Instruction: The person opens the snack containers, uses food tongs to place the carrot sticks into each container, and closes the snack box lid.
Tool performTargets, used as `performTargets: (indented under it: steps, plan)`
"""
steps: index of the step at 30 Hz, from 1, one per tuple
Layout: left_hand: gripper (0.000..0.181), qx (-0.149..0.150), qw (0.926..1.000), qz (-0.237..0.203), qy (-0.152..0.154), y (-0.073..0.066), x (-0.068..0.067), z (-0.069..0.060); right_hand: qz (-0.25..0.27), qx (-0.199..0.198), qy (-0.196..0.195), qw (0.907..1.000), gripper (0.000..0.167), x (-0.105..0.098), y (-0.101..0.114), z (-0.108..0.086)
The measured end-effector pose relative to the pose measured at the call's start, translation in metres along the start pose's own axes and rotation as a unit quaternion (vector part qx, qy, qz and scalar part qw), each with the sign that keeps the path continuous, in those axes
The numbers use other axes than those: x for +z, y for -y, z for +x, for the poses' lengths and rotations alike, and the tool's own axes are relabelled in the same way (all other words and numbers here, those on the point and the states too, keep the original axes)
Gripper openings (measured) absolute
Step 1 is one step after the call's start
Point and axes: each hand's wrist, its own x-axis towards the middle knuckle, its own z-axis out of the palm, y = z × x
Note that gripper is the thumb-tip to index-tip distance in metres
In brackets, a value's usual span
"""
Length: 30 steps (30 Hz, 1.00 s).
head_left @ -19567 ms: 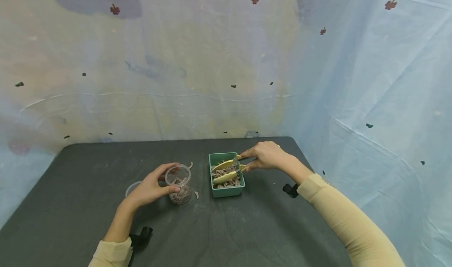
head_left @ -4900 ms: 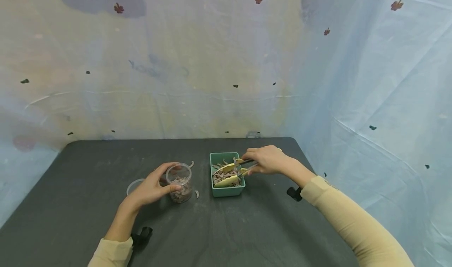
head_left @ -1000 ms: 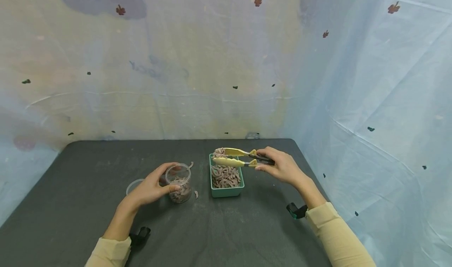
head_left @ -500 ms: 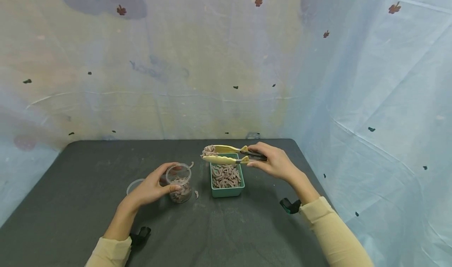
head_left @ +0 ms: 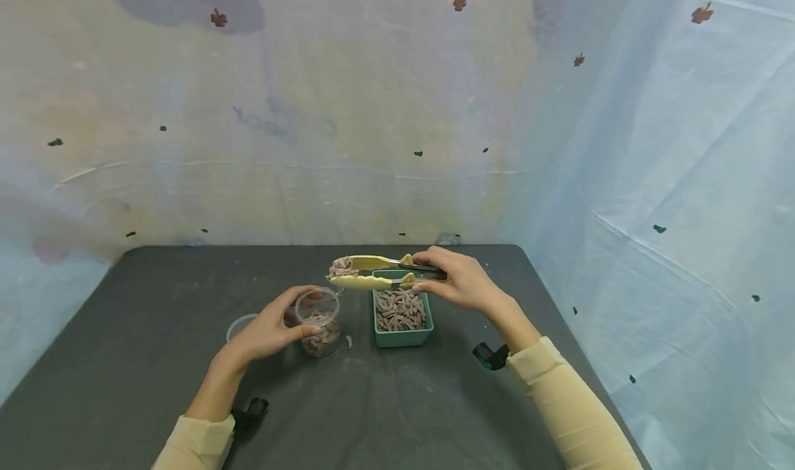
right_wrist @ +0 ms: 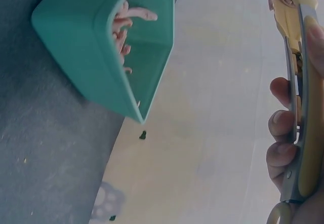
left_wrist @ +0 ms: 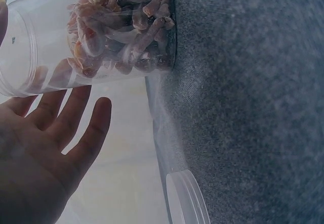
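My left hand (head_left: 267,328) grips a clear plastic jar (head_left: 323,346) near its open mouth, thumb in front and fingers behind. The jar stands upright, its lower part filled with greyish-pink curled strips (left_wrist: 126,32). My right hand (head_left: 462,282) holds yellow-tipped tongs (head_left: 366,283), which pinch a clump of the same strips (head_left: 342,268). That clump hangs in the air just behind and right of the jar's mouth. Under the tongs' arms sits a green rectangular box (head_left: 404,339), holding many more strips (head_left: 400,310). The right wrist view shows my fingers wrapped around the tongs' handles (right_wrist: 309,133).
A clear round lid (left_wrist: 187,198) lies on the dark table (head_left: 373,415) left of the jar, partly hidden by my left hand in the head view. One loose strip (head_left: 349,342) lies between jar and box. A patterned sheet (head_left: 373,111) hangs behind the table.
Seconds ago the tongs were down in the green box; they then rose with a clump of strips. Over the last second they moved left toward the jar. My left hand has kept its hold.
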Motion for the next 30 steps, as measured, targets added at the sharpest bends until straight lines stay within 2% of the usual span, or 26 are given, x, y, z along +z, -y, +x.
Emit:
performTargets:
  steps: [12, 20, 30]
  plan:
    - [0.081, -0.026, 0.9995, -0.012, 0.009, -0.001, 0.0, 0.0, 0.01, -0.009, 0.026, 0.9996, 0.047, 0.018, 0.009, 0.015]
    - [0.087, -0.06, 0.9979, 0.013, 0.022, -0.002, -0.004, -0.001, -0.007, -0.004, 0.059, 0.9982, 0.049, 0.033, 0.012, 0.02]
    - [0.086, -0.054, 0.9983, 0.013, 0.015, -0.001, -0.004, -0.003, -0.014, 0.01, 0.08, 0.9966, 0.051, 0.039, 0.016, 0.024]
